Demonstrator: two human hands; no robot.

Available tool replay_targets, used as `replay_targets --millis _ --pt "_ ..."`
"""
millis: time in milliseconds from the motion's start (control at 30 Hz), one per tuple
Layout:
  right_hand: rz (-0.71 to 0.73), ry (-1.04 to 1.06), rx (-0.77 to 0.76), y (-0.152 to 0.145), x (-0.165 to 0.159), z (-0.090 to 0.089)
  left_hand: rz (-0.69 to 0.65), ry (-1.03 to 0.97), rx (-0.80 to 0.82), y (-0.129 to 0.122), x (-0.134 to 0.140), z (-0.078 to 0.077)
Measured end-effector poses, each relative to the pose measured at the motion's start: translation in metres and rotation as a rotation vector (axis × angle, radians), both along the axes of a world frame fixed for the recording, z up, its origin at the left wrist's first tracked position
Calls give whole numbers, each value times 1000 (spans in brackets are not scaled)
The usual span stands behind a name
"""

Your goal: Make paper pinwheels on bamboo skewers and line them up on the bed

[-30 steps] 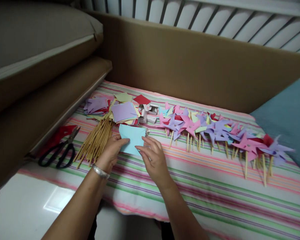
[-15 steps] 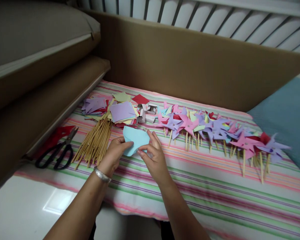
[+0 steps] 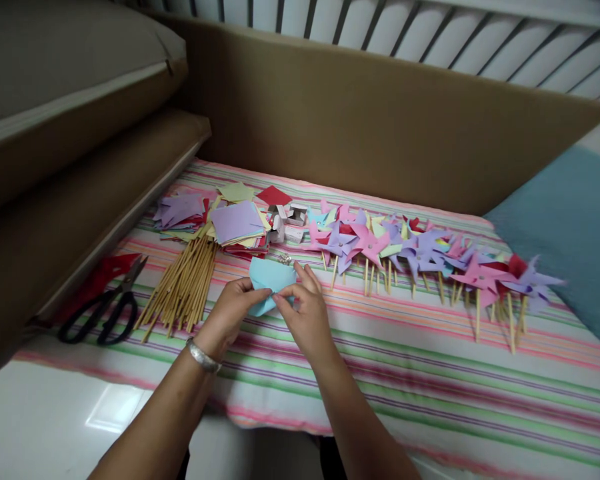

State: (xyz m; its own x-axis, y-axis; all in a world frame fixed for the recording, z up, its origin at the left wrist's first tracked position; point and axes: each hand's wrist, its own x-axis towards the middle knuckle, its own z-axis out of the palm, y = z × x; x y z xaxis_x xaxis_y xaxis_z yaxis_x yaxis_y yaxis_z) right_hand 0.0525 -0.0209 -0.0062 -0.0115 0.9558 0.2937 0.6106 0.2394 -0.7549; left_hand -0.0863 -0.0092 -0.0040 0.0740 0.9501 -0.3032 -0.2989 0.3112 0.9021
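A light blue sheet of paper [image 3: 273,275] is held between my two hands above the striped cloth [image 3: 380,407]. My left hand [image 3: 233,308] is closed on its left side, thumb on top. My right hand [image 3: 304,303] pinches its lower right edge, and the two thumbs nearly meet. The paper's near edge is bent up. Just beyond it lie small metal pieces [image 3: 284,259], too small to name. A stack of coloured paper squares [image 3: 237,223] and a bundle of thin wooden sticks [image 3: 183,287] sit to the left of my hands.
Several finished paper pinwheels [image 3: 425,253] on sticks lie in a row at the right. Scissors [image 3: 105,307] with dark handles rest at the left by a red piece [image 3: 97,280]. Small opened white boxes [image 3: 295,223] stand behind. Brown-sided cushions [image 3: 105,180] and a board [image 3: 355,120] border the cloth.
The blue paper's near edge has been bent further up, and my thumbs have come closer together. The view has shifted slightly, so the surroundings appear a little further left.
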Motion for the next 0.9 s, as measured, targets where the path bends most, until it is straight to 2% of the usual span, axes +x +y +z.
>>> replay_targets --millis 233,500,633,833,900 --pt "-26 13 -20 1 0 -1 -55 -58 -44 -1 -1 1" --pt "-19 39 -22 3 0 -2 -60 -45 -38 0 -2 2" --pt "-3 54 -56 3 0 -3 -23 -23 -68 1 -4 2" --pt "89 125 -8 1 5 3 72 -28 -107 3 -5 2" --pt "66 139 3 1 6 5 65 -20 -109 3 -4 1"
